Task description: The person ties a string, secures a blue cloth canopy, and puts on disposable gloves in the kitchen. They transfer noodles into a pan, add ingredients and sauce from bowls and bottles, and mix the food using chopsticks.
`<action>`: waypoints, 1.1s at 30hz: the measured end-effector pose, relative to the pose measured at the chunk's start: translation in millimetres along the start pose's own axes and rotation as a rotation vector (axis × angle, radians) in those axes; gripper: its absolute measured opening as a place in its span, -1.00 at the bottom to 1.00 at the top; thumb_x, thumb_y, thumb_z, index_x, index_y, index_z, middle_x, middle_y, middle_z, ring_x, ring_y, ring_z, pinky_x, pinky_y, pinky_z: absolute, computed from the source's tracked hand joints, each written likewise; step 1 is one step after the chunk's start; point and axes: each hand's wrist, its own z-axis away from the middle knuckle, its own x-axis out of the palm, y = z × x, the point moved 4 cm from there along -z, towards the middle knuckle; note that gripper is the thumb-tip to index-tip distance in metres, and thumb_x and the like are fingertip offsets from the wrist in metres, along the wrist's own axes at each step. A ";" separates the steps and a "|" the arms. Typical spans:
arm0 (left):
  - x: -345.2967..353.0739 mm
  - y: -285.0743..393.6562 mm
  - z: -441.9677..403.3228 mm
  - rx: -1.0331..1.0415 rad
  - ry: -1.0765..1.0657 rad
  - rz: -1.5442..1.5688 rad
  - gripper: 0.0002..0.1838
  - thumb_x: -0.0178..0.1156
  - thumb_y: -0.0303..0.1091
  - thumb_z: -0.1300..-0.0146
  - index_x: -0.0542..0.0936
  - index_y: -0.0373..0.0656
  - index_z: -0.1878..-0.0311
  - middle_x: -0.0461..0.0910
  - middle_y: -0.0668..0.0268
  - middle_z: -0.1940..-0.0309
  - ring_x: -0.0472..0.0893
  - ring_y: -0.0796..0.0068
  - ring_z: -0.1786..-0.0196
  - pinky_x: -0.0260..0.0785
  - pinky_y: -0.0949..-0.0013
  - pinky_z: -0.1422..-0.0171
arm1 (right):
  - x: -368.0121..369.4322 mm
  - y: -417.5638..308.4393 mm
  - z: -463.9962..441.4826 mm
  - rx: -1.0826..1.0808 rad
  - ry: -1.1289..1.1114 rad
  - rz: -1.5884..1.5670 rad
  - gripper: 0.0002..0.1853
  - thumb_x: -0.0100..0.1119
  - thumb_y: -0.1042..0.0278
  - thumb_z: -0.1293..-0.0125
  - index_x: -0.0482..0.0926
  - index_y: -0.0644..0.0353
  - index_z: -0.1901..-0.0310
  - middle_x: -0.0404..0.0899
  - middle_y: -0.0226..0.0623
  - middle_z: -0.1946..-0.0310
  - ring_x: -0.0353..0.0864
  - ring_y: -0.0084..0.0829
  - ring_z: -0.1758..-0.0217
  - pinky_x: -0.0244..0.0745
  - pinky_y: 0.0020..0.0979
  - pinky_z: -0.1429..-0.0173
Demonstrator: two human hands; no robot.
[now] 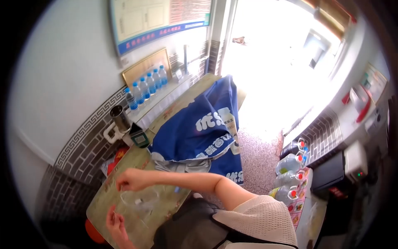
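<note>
My right hand (133, 180) reaches across from the right, just above a clear plastic bowl (152, 204) on the table. Its fingers are pinched together and turned down; whatever they hold is too small or hidden to make out. Lower down, my left hand (116, 226) is beside the bowl's near left side, its fingers curled with the tips close together. I cannot make out what is between them. A small white piece (139, 201) shows in or through the bowl.
A blue cloth with white lettering (195, 128) covers the table's far part. Along the wall stand a metal cup (119, 117), a dark green box (139, 136) and several water bottles (142, 89). Large jugs (288, 162) line the right. A red stool (94, 231) shows under the table's left edge.
</note>
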 end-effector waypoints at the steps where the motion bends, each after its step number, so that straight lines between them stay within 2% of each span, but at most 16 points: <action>1: -8.4 -2.6 -2.8 -0.019 -0.003 0.017 -0.58 0.10 -0.53 -0.32 0.38 -0.34 -0.24 0.36 0.46 0.40 0.34 0.69 0.40 0.31 0.63 0.26 | 8.5 7.5 2.0 0.035 -0.019 0.033 -0.86 0.18 0.51 -0.07 0.60 0.19 0.29 0.61 -0.28 0.35 0.56 -0.22 0.25 0.44 -0.26 0.15; 5: -22.2 -18.6 -11.7 -0.012 -0.040 0.134 -0.65 0.09 -0.53 -0.33 0.42 -0.35 -0.17 0.48 0.39 0.34 0.42 0.66 0.38 0.35 0.62 0.25 | 27.7 20.8 16.2 -0.096 0.199 0.317 -0.82 0.16 0.55 -0.02 0.56 0.17 0.28 0.53 -0.29 0.38 0.46 -0.20 0.11 0.40 -0.19 0.06; 6: -22.8 -20.6 -12.1 -0.017 0.015 0.171 -0.69 0.09 -0.52 -0.33 0.44 -0.35 -0.12 0.52 0.36 0.29 0.46 0.64 0.36 0.38 0.61 0.23 | 28.7 12.8 18.5 -0.099 0.203 0.320 -0.82 0.16 0.55 -0.02 0.56 0.17 0.28 0.53 -0.29 0.38 0.46 -0.20 0.11 0.40 -0.19 0.06; 7: -22.4 -21.6 -12.2 -0.021 0.072 0.209 -0.73 0.10 -0.51 -0.33 0.46 -0.34 -0.08 0.55 0.33 0.25 0.50 0.62 0.33 0.41 0.61 0.21 | 25.0 -9.7 23.8 -0.200 0.317 0.341 -0.80 0.17 0.54 -0.05 0.54 0.18 0.23 0.51 -0.27 0.39 0.48 -0.21 0.17 0.41 -0.19 0.11; 8: -19.0 -21.5 -13.2 -0.018 0.069 0.208 -0.73 0.10 -0.51 -0.33 0.46 -0.34 -0.08 0.55 0.33 0.25 0.50 0.62 0.33 0.41 0.61 0.21 | 22.1 -29.8 28.6 -0.301 0.429 0.360 -0.78 0.17 0.52 -0.08 0.53 0.20 0.18 0.50 -0.25 0.41 0.50 -0.23 0.23 0.43 -0.19 0.16; 9: -13.6 -22.3 -13.6 -0.018 0.064 0.164 -0.76 0.10 -0.49 -0.33 0.47 -0.33 -0.04 0.56 0.30 0.21 0.52 0.61 0.30 0.42 0.59 0.19 | 28.0 -39.2 31.3 -0.304 0.428 0.364 -0.78 0.17 0.52 -0.08 0.53 0.20 0.18 0.50 -0.25 0.41 0.50 -0.23 0.23 0.43 -0.19 0.16; 11: 4.8 -19.5 -7.1 -0.020 0.059 0.116 -0.78 0.11 -0.48 -0.33 0.48 -0.32 0.00 0.58 0.27 0.18 0.54 0.59 0.26 0.44 0.58 0.17 | 54.3 -26.2 34.8 0.259 0.166 -0.362 -0.77 0.18 0.46 -0.15 0.50 0.22 0.13 0.50 -0.20 0.40 0.53 -0.30 0.36 0.42 -0.25 0.28; 12: 22.5 -11.2 -1.2 -0.003 0.067 0.049 -0.79 0.12 -0.47 -0.33 0.48 -0.32 0.01 0.57 0.28 0.19 0.54 0.59 0.26 0.44 0.57 0.17 | 52.8 -30.0 35.1 0.258 0.167 -0.362 -0.77 0.18 0.46 -0.15 0.50 0.22 0.13 0.50 -0.20 0.40 0.53 -0.30 0.36 0.42 -0.25 0.28; 15: 33.6 -4.0 0.7 0.033 0.064 -0.069 -0.79 0.13 -0.46 -0.33 0.48 -0.32 0.02 0.55 0.29 0.21 0.54 0.58 0.25 0.44 0.57 0.15 | 55.9 -21.6 34.7 0.455 0.047 -0.664 -0.76 0.21 0.41 -0.17 0.50 0.24 0.12 0.53 -0.20 0.42 0.52 -0.37 0.48 0.39 -0.30 0.36; 17: 35.4 -2.0 2.6 0.050 0.057 -0.122 -0.80 0.13 -0.45 -0.32 0.49 -0.32 0.03 0.54 0.30 0.22 0.53 0.58 0.24 0.44 0.56 0.15 | 52.2 -12.6 27.9 0.197 0.032 -0.230 -0.78 0.22 0.39 -0.16 0.52 0.23 0.16 0.54 -0.20 0.50 0.56 -0.34 0.47 0.40 -0.29 0.35; 19: 41.6 -2.6 5.6 0.030 0.092 -0.098 -0.72 0.20 -0.51 -0.23 0.51 -0.39 0.00 0.49 0.38 0.33 0.49 0.61 0.32 0.38 0.56 0.24 | 45.6 -18.5 27.6 0.191 0.016 -0.182 -0.80 0.23 0.39 -0.13 0.54 0.23 0.21 0.54 -0.19 0.53 0.57 -0.29 0.46 0.41 -0.27 0.34; 22: 32.7 -10.8 6.5 -0.029 0.130 0.003 -0.82 0.19 -0.52 -0.25 0.55 -0.34 0.10 0.57 0.29 0.23 0.55 0.53 0.26 0.43 0.52 0.21 | 43.7 -10.7 23.4 0.041 0.062 0.005 -0.88 0.22 0.42 -0.05 0.56 0.22 0.35 0.55 -0.12 0.54 0.58 -0.13 0.42 0.43 -0.23 0.31; 24: 16.2 -27.5 -0.8 -0.017 0.090 0.026 -0.81 0.18 -0.52 -0.25 0.55 -0.32 0.08 0.56 0.30 0.29 0.54 0.52 0.29 0.42 0.50 0.23 | 45.6 1.6 24.2 0.101 0.028 0.018 -0.88 0.22 0.44 -0.01 0.57 0.21 0.37 0.57 -0.11 0.49 0.57 -0.08 0.39 0.44 -0.24 0.28; 27: 27.6 -18.7 5.3 -0.083 0.060 0.062 -0.85 0.19 -0.50 -0.24 0.57 -0.30 0.13 0.56 0.31 0.35 0.54 0.52 0.33 0.42 0.49 0.22 | 37.1 4.1 23.4 0.098 0.131 0.005 -0.92 0.19 0.54 -0.08 0.53 0.24 0.35 0.54 -0.16 0.45 0.57 -0.17 0.35 0.45 -0.29 0.26; 30: 31.1 -15.0 7.5 -0.076 -0.066 0.172 -0.80 0.16 -0.46 -0.28 0.53 -0.33 0.07 0.57 0.28 0.35 0.56 0.51 0.34 0.45 0.47 0.21 | 27.5 -1.9 22.4 0.185 0.148 -0.013 -0.94 0.21 0.57 -0.15 0.52 0.28 0.35 0.47 -0.25 0.52 0.44 -0.52 0.47 0.37 -0.49 0.33; 33: 34.5 -8.7 8.9 -0.092 -0.040 0.252 -0.82 0.13 -0.46 -0.31 0.53 -0.32 0.08 0.58 0.29 0.35 0.57 0.51 0.32 0.46 0.47 0.20 | 32.0 -11.5 19.7 0.258 0.072 -0.004 -0.92 0.21 0.58 -0.15 0.54 0.27 0.30 0.52 -0.26 0.41 0.45 -0.47 0.46 0.38 -0.47 0.34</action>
